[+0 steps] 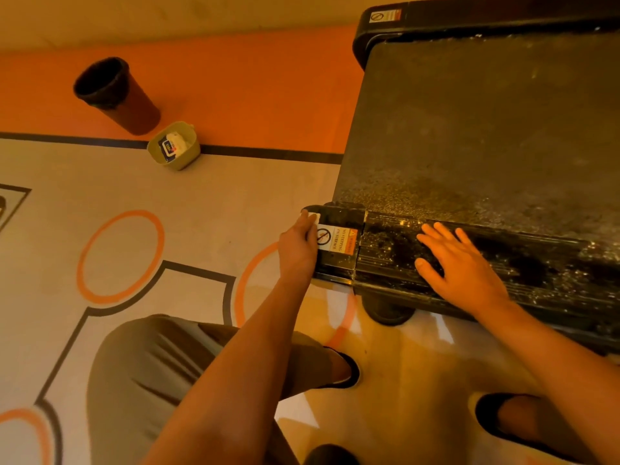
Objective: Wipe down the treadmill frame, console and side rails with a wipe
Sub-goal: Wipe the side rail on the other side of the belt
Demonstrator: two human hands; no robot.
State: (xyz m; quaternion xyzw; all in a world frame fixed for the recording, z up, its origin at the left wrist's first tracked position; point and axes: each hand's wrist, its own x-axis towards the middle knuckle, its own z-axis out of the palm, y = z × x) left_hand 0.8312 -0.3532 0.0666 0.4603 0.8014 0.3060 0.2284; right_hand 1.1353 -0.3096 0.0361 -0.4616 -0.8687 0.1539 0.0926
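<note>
Head view looks down on a person crouched at the tail end of a treadmill (pixel 503 18). The left hand (pixel 298 246) reaches to the near corner cap (pixel 339 265), its back to the camera and its fingers curled over the cap's outer edge. They pinch a small white wipe (pixel 314 217), of which only a bit shows at the fingertips, pressed on the cap's top corner. Just right of those fingers, on the same cap, sits a warning sticker (pixel 337 241) in white and orange with a black-and-red no-stepping sign.

The right hand (pixel 459 263) lies palm down on the side rail (pixel 543 276) – fingers straight and spread wide, thumb out toward the cap, holding nothing. The rail under and past these fingers is black, ridged and flecked with pale specks. Beyond the fingertips runs the dark belt (pixel 469 129), also speckled near the rail. Below the thumb, under the rail's edge, a round black foot (pixel 389 312) stands on the floor (pixel 174 213).

Well beyond the left fingers and off to their left stands a small green basket (pixel 189 161) with a pack (pixel 169 147) of wipes inside – and past it a dark bin (pixel 134 105) on the orange strip of floor. The pale floor carries orange rings and black lines. Nearer than both hands show a knee (pixel 151 364) in grey cloth and two dark shoes (pixel 350 372).
</note>
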